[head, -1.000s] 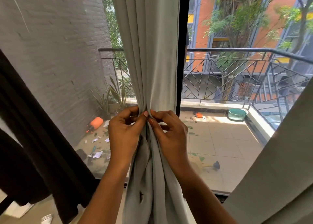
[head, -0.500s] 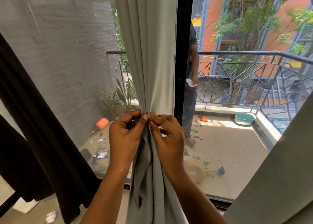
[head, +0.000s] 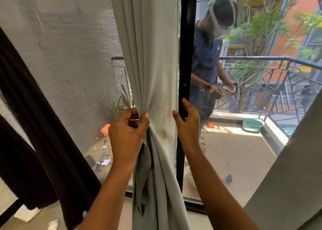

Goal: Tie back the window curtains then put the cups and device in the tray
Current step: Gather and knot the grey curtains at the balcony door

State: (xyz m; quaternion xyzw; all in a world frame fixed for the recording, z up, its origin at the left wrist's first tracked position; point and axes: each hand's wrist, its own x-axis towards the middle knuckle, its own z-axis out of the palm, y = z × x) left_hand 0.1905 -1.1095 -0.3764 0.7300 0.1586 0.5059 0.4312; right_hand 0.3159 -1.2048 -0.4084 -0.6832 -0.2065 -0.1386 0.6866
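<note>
A pale grey curtain [head: 153,59] hangs in front of the window, bunched into folds at mid height. My left hand [head: 128,134] pinches the gathered folds at their left side between thumb and fingers. My right hand [head: 187,125] hovers just right of the curtain's edge with fingers loosely spread, holding nothing, in front of the black window frame [head: 187,38]. No cups, device or tray are in view.
A dark brown curtain [head: 34,134] hangs at the left and another pale curtain [head: 292,177] at the lower right. A person [head: 207,59] stands on the balcony behind the glass, by the railing [head: 271,59]. Litter, plants and a teal basin [head: 252,125] lie out there.
My right hand has let go of the curtain and moved right, off the folds. The left hand keeps its pinch. The view tilted up, showing more of the person outside.
</note>
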